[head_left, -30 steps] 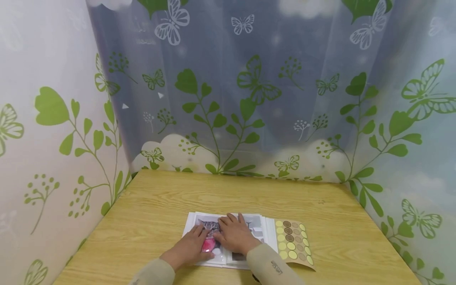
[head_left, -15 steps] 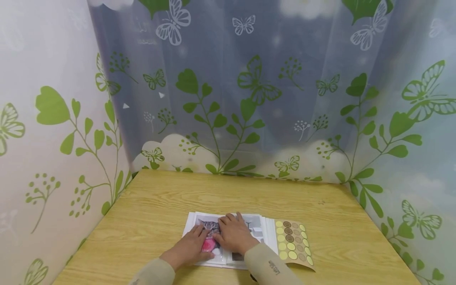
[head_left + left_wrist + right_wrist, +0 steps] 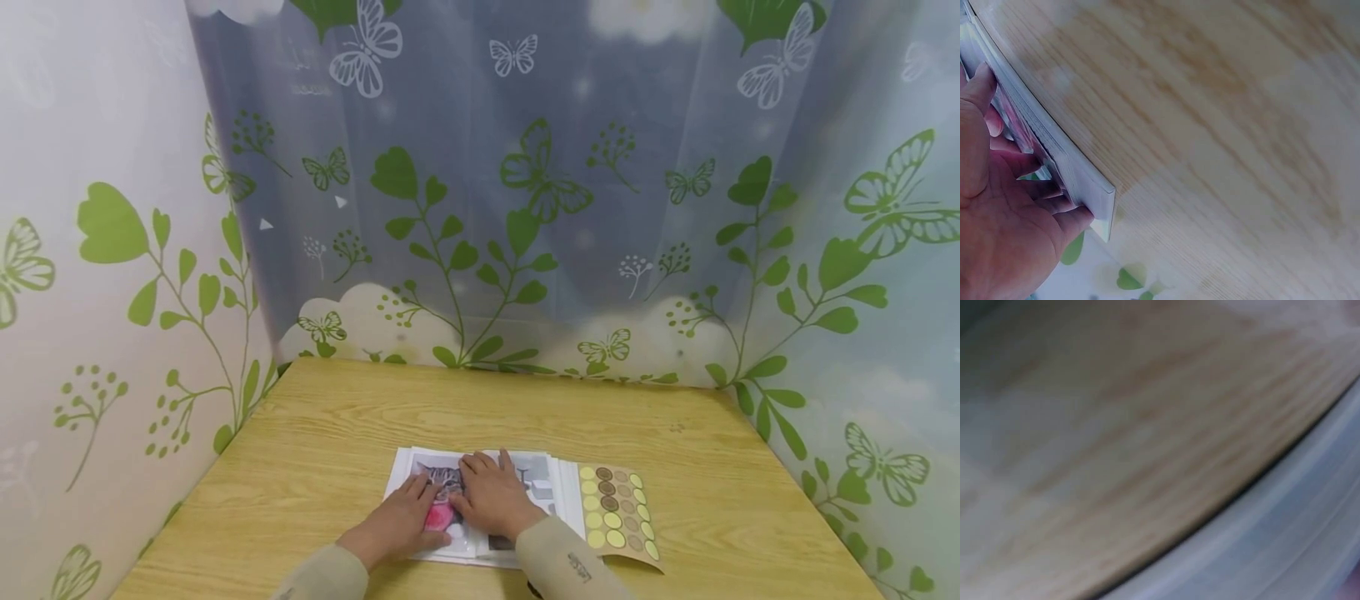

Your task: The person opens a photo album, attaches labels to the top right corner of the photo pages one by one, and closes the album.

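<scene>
A photo album [image 3: 567, 496] lies spread on the wooden table, its white page edges stacked at the right side. On the left page is a picture of a cat [image 3: 442, 477] with a pink patch below it, partly hidden by fingers. My left hand [image 3: 397, 518] rests on that page with its fingers extended. In the left wrist view, the left hand [image 3: 1013, 212] touches the album [image 3: 1088, 178] near its edge. My right hand [image 3: 497, 493] lies flat across the middle and right page, covering much of a grey picture. The right wrist view catches only the album's blurred edge [image 3: 1254, 531].
Against the album's right side lies a tan sheet [image 3: 621, 510] with rows of yellow and brown round stickers, its lower corner curling. The wooden table [image 3: 360, 408] extends behind and to both sides. Patterned curtains [image 3: 465, 275] with leaves and butterflies enclose it on three sides.
</scene>
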Available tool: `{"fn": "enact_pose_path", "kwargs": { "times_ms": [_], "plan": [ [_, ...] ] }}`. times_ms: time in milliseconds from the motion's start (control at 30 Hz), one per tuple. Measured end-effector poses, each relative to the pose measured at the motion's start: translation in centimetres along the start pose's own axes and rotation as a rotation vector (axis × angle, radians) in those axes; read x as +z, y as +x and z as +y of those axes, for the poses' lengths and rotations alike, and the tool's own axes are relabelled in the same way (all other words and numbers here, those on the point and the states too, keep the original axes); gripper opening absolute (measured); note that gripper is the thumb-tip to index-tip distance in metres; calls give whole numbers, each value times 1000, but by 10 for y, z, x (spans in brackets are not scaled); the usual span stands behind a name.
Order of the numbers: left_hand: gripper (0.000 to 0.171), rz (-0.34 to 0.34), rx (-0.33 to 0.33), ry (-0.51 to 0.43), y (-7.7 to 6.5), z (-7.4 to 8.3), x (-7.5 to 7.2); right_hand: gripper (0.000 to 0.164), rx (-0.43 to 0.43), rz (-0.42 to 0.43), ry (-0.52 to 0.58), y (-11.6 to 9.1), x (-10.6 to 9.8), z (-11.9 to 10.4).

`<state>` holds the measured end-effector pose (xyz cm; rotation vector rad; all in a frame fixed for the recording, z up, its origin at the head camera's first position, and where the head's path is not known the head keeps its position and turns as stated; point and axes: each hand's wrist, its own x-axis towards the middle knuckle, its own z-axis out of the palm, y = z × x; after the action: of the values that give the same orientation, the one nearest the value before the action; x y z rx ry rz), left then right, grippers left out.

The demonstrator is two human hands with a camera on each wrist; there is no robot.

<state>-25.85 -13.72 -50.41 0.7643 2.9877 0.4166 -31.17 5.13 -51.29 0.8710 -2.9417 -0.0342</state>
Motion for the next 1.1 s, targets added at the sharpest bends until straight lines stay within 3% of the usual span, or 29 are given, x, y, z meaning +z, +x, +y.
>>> {"fn": "enact_pose_path", "kwargs": {
  "times_ms": [300, 767, 1100],
  "plan": [
    [81, -3, 7, -3, -1, -1, -1, 62, -26, 20, 23, 0, 0, -1],
    [81, 7, -1, -8, -1, 1, -2, 62, -48, 87, -40, 0, 3, 7],
    [81, 15, 14, -4, -1, 0, 1, 64, -33, 65, -9, 4, 6, 6]
  ]
}}
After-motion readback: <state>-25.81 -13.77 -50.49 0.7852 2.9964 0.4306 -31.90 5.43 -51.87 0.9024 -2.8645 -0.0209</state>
